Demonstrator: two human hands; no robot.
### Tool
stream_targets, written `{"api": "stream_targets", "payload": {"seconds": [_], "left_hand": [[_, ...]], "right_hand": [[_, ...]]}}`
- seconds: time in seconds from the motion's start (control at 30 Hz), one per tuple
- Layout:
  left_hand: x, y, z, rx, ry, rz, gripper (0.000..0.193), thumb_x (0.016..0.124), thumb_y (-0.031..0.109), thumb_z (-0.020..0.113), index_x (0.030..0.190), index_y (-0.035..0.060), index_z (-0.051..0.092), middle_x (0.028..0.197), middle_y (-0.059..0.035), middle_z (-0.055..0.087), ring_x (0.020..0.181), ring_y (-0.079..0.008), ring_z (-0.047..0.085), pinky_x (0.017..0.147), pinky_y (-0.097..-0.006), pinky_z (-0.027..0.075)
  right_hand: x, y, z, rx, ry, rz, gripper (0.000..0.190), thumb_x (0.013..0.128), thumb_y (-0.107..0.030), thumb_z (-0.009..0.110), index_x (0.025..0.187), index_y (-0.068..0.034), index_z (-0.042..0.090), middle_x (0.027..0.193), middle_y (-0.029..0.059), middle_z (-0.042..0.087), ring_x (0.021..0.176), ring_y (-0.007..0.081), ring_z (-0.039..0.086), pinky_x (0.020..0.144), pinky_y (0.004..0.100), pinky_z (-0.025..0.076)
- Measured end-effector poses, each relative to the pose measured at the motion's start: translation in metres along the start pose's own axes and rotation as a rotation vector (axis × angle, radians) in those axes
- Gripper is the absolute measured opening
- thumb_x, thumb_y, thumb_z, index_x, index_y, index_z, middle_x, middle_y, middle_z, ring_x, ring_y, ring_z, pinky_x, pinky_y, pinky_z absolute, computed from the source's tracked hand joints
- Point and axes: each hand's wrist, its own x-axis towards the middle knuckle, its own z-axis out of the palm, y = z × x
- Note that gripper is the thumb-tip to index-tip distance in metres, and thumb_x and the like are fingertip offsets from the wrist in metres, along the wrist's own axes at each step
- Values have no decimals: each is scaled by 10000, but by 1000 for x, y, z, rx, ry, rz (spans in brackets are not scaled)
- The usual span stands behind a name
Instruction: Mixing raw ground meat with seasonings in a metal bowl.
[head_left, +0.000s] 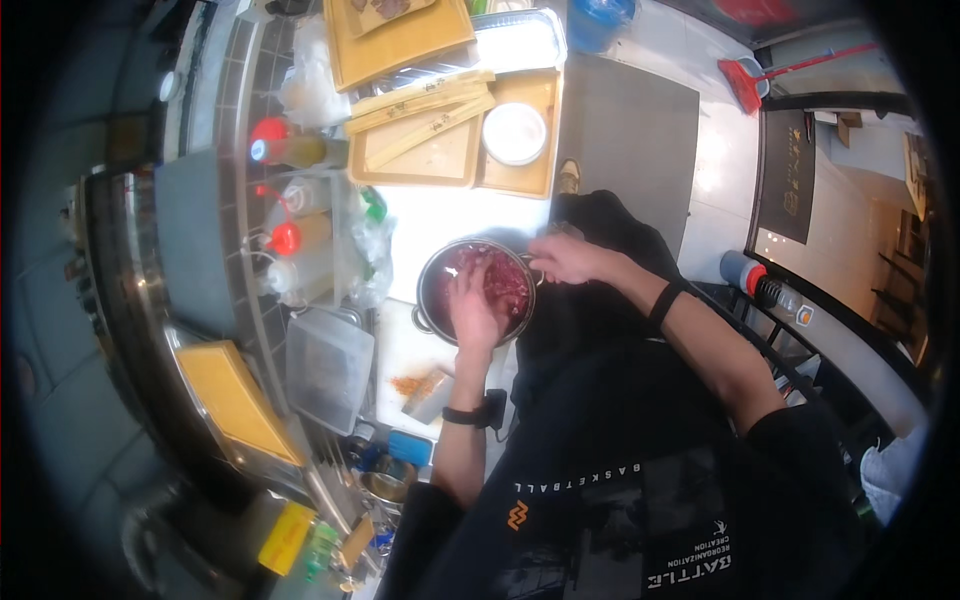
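Note:
A round steel pot (428, 296) holds raw, dark red chopped or minced meat (510, 281). My left hand (478, 307) is inside it, fingers slightly spread and resting on the meat; whether any meat lies under the palm is hidden. On the pot's right side, my right hand (568, 259) grips the metal loop handle. The pot stands at the edge of a white worktop (427, 214). Below it in the view, a flat metal blade or scraper (429, 396) lies beside orange crumbs (411, 385).
Yellow trays (405, 169) bear wrapped strips (420, 116) and a white round tub (514, 133). Squeeze bottles (289, 238) and a translucent plastic container (330, 367) line the left side. A blue container (410, 447) and a metal pot (386, 486) are lower left.

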Motion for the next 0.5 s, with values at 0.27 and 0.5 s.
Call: {"api": "stream_targets", "payload": {"seconds": [0.27,0.5], "left_hand": [[26,-41,34,76,29,162,507,740,5,799,1241,67,760,1265,-161,733,1302,-450,605,1085,-540,515],[-11,2,16,452,144,-159,744,742,206,944,1427,84,683,1483,-285,595,1318,-477,600,1151,-499,514]], "right_hand": [[-5,-9,3,20,-22,-14,188,1124,-181,591,1096,4,615,868,97,698,753,173,705,706,351,593],[-1,1,-1,30,1,13,209,1123,-200,598,1108,7,623,873,111,724,776,194,721,712,372,589]]}}
